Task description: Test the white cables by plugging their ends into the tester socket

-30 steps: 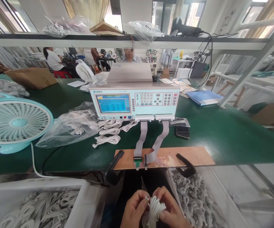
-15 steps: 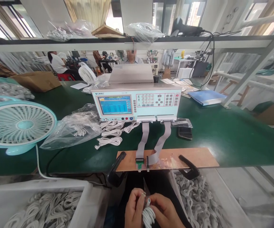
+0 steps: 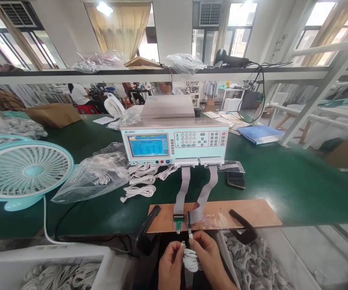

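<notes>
A coiled white cable (image 3: 191, 261) hangs between my two hands at the bottom middle. My left hand (image 3: 170, 262) pinches one plug end, which points up just below the green circuit board (image 3: 178, 224). With fingers closed, my right hand (image 3: 209, 254) grips the other plug end against the right-hand test socket (image 3: 188, 224) at the wooden board's front edge. Whether that plug is fully seated, I cannot tell. Grey ribbon cables (image 3: 182, 189) run from both connectors up to the white and grey tester (image 3: 176, 141), whose blue screen is lit.
Black clamps (image 3: 147, 229) hold the wooden board (image 3: 258, 213) to the green table. White bins of cables stand below, left (image 3: 107, 257) and right (image 3: 222, 245). A fan (image 3: 33, 171), bagged cables (image 3: 101, 179) and loose coils (image 3: 142, 191) lie left; a phone (image 3: 235, 180) lies right.
Both hands have moved up toward the board with the cable. The right-hand plug has come to the right test socket. The tester's screen display has changed, and the view has tilted upward.
</notes>
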The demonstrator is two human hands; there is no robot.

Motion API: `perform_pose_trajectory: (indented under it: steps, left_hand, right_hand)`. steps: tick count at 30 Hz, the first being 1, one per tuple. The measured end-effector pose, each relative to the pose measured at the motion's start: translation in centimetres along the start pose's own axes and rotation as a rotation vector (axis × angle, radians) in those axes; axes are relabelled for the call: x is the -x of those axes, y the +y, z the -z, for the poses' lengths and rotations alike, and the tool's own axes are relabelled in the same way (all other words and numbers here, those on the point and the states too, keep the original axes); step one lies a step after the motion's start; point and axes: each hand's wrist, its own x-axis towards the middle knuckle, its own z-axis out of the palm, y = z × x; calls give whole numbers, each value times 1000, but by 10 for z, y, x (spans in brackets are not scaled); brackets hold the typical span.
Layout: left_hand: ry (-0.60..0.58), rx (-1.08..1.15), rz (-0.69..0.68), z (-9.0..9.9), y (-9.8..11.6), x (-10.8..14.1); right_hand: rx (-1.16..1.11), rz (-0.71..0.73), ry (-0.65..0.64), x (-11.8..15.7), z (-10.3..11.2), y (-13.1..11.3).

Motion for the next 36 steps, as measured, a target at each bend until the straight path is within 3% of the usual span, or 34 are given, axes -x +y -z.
perform_pose_trajectory:
  steps: [4,7,12,20,25,30,36]
  left_hand:
    - [-71,61,71,5,1,-4]
    - [-183,56,98,9,14,-6]
    - [-344,-79,-15,14,39,-10]
    - [-125,-94,-78,11,26,-14]
    - [-77,-67,-81,9,24,-15]
    - [-44,54,21,3,28,-11]
    - [-14,104,0,-2,30,-12]
  right_hand:
    - [-61,-21,27,-1,-2,2]
    - [-103,-79,48,-1,-4,0]
    - [-247,-196,78,-1,-10,-4]
    - [-298,-219,82,0,-11,-2]
    - [-303,-216,76,1,-11,-2]
    - [-298,-220,61,0,-11,-4]
    - [-265,-226,43,-1,-7,1]
